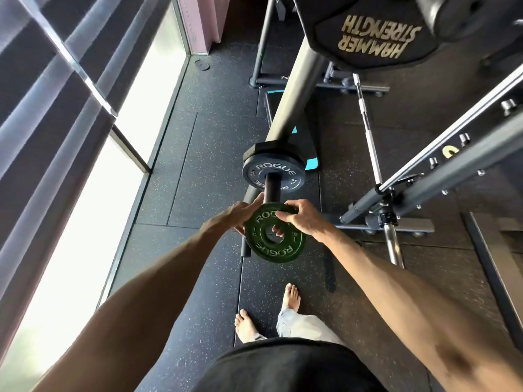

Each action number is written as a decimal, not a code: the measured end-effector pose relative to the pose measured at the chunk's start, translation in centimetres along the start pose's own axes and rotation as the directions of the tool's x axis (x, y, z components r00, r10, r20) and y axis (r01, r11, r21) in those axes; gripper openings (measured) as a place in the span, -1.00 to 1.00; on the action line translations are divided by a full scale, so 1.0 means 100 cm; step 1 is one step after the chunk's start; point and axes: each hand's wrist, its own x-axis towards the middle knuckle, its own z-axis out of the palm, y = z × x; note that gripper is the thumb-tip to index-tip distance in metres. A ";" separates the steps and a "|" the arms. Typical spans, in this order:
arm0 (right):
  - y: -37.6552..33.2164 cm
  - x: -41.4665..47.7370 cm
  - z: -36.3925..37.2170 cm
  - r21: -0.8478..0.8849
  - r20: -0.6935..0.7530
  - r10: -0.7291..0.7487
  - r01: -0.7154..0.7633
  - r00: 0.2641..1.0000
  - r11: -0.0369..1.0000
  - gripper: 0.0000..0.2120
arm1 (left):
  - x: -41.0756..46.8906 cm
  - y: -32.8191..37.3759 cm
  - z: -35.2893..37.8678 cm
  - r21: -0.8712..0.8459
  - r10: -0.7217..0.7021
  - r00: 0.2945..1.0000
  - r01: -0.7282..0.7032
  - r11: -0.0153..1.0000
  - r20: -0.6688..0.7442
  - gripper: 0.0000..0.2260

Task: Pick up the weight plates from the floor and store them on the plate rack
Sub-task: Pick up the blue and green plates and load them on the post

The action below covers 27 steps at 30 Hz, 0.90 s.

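Holding a green plate (275,236) in both hands, the person is standing barefoot on the rubber floor (198,171) in front of the rack (300,89). The left hand (240,215) is gripping the plate's left rim, fingers wrapped behind it, and the right hand (301,219) is clamped on the upper right rim, thumb on the face and fingertips showing through the centre hole. The plate is off the floor, tilted toward the viewer, its top edge just at the free end of the peg (272,190).

A grey plate (273,174) is already sitting on that peg, pushed back against a thicker black one (264,147), so some storing looks done. The green plate's hole is lying below the peg's tip, not yet on it; I judge it needs raising and lining up, then sliding on against the grey plate.

No other plates are lying loose on the floor that I can see from here, though much of the room is out of sight, so I cannot say whether this is the last one.
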 end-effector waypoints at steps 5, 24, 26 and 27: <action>0.011 0.005 0.001 -0.242 -0.180 -0.136 0.091 0.974 0.966 -0.91 | 0.006 0.003 -0.018 0.256 0.101 0.993 -0.114 0.960 0.063 -0.63; 0.001 0.025 -0.014 -0.660 -0.499 -0.189 -0.229 0.846 0.715 -0.72 | 0.029 0.063 -0.012 0.906 0.551 0.808 -0.053 0.420 -0.208 -0.88; 0.007 0.021 -0.016 -0.638 -0.489 -0.144 -0.240 0.860 0.732 -0.76 | 0.040 0.073 -0.019 0.908 0.530 0.817 -0.022 0.419 -0.225 -0.85; 0.012 0.018 -0.016 -0.623 -0.477 -0.117 -0.242 0.871 0.744 -0.78 | 0.044 0.077 -0.020 0.915 0.535 0.811 0.001 0.403 -0.236 -0.82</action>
